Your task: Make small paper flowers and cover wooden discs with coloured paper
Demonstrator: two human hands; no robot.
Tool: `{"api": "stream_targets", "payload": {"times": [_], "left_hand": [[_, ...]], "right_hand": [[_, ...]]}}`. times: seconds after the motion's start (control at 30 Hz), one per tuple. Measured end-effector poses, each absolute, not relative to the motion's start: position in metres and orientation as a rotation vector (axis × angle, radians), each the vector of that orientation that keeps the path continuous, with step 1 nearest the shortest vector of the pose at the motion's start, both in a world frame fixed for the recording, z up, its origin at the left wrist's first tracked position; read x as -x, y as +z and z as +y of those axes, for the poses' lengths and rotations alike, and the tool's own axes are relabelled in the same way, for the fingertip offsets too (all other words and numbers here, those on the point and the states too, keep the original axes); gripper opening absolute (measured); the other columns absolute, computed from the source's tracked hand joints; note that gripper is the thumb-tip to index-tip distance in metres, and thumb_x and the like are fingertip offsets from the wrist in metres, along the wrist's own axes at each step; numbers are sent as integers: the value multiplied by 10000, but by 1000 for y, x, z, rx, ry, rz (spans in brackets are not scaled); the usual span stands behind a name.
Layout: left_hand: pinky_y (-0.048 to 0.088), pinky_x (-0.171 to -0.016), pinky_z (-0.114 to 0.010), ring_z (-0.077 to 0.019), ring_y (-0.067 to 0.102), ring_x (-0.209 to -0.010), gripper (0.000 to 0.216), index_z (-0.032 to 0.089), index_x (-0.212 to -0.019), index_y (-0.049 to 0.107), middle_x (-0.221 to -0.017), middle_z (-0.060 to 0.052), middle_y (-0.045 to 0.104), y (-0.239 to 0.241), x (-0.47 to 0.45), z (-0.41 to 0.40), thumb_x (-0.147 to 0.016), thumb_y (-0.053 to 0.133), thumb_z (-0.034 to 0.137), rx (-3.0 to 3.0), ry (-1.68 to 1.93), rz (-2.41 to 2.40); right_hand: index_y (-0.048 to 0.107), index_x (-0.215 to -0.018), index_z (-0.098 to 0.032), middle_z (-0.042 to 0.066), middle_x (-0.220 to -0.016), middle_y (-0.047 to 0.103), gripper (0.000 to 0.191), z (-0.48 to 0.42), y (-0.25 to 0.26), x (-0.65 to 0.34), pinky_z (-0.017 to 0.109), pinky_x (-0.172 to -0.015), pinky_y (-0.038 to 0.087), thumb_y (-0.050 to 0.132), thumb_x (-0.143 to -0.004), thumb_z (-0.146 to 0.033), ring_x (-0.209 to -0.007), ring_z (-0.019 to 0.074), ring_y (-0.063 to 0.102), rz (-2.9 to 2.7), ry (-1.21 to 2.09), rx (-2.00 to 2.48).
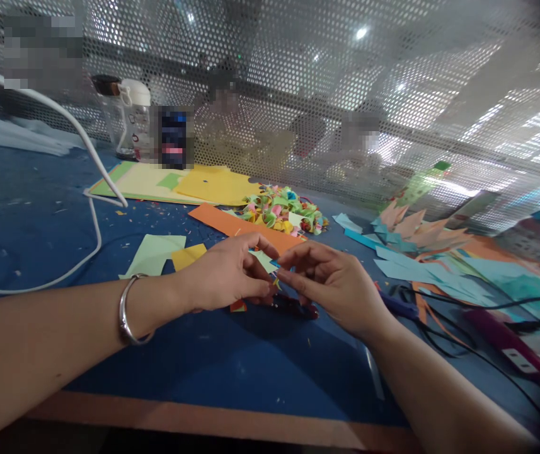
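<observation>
Left forearm (57,337) nearest, silver bangle (123,318) at wrist. Right hand (340,280) seemingly pinches small paper piece (276,283) between hands; left hand (229,271) curled, grip unclear. Paper likely light, soft, easily torn; best held by edges.

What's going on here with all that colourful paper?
A person is working at a blue table with both bare hands. The left hand and right hand are close together, fingers bent around something small, perhaps paper; it's too hidden to tell. Just beyond them lies an orange strip, with a heap of little colourful paper pieces behind it. Pale green paper lies near the left hand, and light blue strips lie off to the right.
</observation>
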State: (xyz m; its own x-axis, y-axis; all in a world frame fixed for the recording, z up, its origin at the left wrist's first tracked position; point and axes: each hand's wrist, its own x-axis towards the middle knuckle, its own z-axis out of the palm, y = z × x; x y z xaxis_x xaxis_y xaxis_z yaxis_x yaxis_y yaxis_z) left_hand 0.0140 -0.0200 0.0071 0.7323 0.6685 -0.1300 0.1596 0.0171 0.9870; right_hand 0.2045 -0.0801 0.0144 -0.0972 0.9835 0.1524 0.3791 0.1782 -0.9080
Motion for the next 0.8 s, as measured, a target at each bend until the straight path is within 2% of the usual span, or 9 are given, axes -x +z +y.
{"api": "stream_targets", "payload": {"times": [0.2, 0.33, 0.43, 0.53, 0.67, 0.8], "left_hand": [[473, -496, -231, -145, 631, -590, 458, 204, -1103, 503, -743, -5, 697, 11, -13, -21, -721, 750, 255, -1548, 411, 694], [476, -506, -230, -152, 642, -626, 436, 208, -1101, 529, -761, -4, 701, 10, -12, -21, -723, 743, 246, -1604, 422, 710], [504, -585, -245, -158, 667, -721, 364, 203, -1044, 557, -843, -20, 718, 9, -14, -20, -732, 739, 246, -1654, 500, 700], [516, -669, -275, -163, 679, -743, 301, 197, -984, 562, -811, -16, 720, 8, -17, -20, -732, 727, 200, -1646, 585, 659], [490, -630, -274, -155, 659, -661, 301, 196, -985, 561, -702, 7, 690, 9, -18, -19, -731, 718, 159, -1561, 634, 670], [457, -625, -257, -133, 637, -667, 296, 183, -974, 594, -716, 3, 685, 12, -16, -15, -728, 759, 181, -1437, 773, 812]], "right_hand": [[648, -892, -182, -6, -758, 671, 209, -80, 15, -204, 205, -372, 441, 749, -782, -327, -421, 65, 537, -1613, 926, 1318], [650, -882, -185, -4, -763, 675, 226, -80, 16, -204, 210, -368, 442, 761, -770, -346, -414, 65, 529, -1598, 936, 1321], [646, -860, -185, -11, -727, 664, 253, -79, 16, -203, 212, -361, 435, 770, -764, -384, -405, 68, 532, -1605, 928, 1326], [646, -871, -185, -34, -631, 625, 269, -80, 17, -203, 211, -351, 424, 757, -781, -413, -385, 80, 531, -1623, 921, 1347], [661, -897, -184, -47, -600, 592, 255, -79, 16, -207, 210, -386, 439, 757, -787, -394, -412, 86, 545, -1590, 793, 1346], [664, -923, -188, -31, -671, 622, 220, -74, 16, -220, 217, -434, 435, 716, -827, -379, -441, 74, 531, -1542, 598, 1363]]}}
